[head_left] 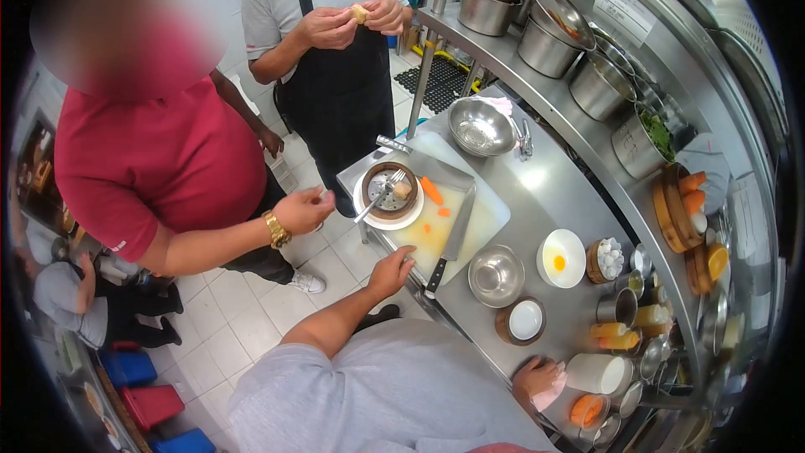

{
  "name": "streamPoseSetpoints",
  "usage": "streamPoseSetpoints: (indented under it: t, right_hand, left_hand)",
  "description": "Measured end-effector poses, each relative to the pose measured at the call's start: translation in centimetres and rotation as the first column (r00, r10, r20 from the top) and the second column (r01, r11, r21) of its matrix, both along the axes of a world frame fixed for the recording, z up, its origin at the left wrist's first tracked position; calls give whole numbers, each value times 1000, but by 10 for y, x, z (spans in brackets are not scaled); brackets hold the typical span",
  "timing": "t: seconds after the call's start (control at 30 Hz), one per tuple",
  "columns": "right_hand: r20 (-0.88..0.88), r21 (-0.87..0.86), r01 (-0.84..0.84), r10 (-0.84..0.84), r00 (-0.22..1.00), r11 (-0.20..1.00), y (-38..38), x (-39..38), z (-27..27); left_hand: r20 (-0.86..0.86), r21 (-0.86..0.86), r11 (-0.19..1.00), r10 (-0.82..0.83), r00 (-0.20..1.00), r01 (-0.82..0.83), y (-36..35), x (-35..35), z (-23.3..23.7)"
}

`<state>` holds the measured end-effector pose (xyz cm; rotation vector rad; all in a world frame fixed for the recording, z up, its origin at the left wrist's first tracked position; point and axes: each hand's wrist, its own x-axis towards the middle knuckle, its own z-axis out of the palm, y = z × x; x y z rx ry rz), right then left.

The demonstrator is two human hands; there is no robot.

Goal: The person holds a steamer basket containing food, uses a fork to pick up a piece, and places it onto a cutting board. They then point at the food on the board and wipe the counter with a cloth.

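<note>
My left hand (392, 275) is beside the near edge of the cutting board (489, 195), with its fingers loosely apart and nothing visible in them. My right hand (534, 379) rests at the counter's near edge, closed on a pink cloth (549, 387). A black-handled knife (457, 231) lies across the board, right of the carrot pieces (432, 191). On a white plate (407, 220) at the board's left stands a round wooden-rimmed steamer (376, 202) with a fork (375, 204) and a pale food piece (402, 190) in it.
A person in red (168, 168) reaches a hand toward the plate. Another person in a black apron (335, 92) holds a small food piece. Metal bowls (495, 276), a bowl with egg (561, 258) and bottles (619, 341) stand on the counter; pots (549, 46) line the shelf above.
</note>
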<state>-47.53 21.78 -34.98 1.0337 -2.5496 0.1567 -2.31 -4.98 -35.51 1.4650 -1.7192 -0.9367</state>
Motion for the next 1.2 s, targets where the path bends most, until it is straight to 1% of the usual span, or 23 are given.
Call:
streamPoseSetpoints:
  t: [0.17, 0.23, 0.27, 0.33, 0.53, 0.63, 0.77, 0.83, 0.87, 0.93, 1.03, 1.13, 1.2]
  right_hand:
    - [48, 13, 23, -24, 999, 1000, -1, 1, 2]
    - [-6, -14, 11, -11, 1000, 1000, -1, 1, -1]
    - [-5, -13, 11, -11, 1000, 1000, -1, 1, 1]
    - [26, 18, 25, -25, 999, 1000, -1, 1, 4]
    - [64, 10, 41, -42, 997, 999, -3, 2, 4]
    - [22, 4, 22, -22, 1000, 1000, -2, 3, 4]
    - [15, -7, 10, -10, 1000, 1000, 0, 0, 0]
    - [3, 25, 3, -3, 1000, 1000, 1, -3, -2]
    - [2, 25, 2, -2, 1000, 1000, 2, -4, -2]
    - [56, 46, 0, -3, 998, 999, 2, -5, -2]
    - [6, 26, 10, -10, 1000, 1000, 2, -8, -9]
    - [15, 28, -3, 3, 1000, 1000, 3, -8, -9]
    - [33, 47, 7, -9, 999, 999, 1, -2, 1]
  left_hand:
    - [-1, -1, 1000, 1, 1000, -1, 1, -1, 3]
    - [5, -2, 1000, 3, 1000, -3, 1, -1, 3]
    - [6, -1, 1000, 3, 1000, -3, 1, -1, 3]
    - [6, -6, 1000, 3, 1000, -3, 1, -1, 1]
    - [4, -9, 1000, 4, 1000, -4, 1, -1, 4]
    - [9, 7, 1000, 4, 1000, -4, 1, -1, 3]
    - [-4, -7, 1000, 8, 1000, -8, 1, -2, 1]
    - [0, 2, 1000, 7, 1000, -7, 1, -2, -1]
    - [0, 2, 1000, 8, 1000, -8, 1, -2, -1]
    - [-6, 6, 1000, 11, 1000, -11, 1, -2, -1]
    - [-15, -8, 1000, 10, 1000, -11, 1, -2, 0]
    - [-6, 4, 1000, 10, 1000, -10, 1, -2, 0]
    - [-7, 0, 1000, 10, 1000, -10, 1, -1, -1]
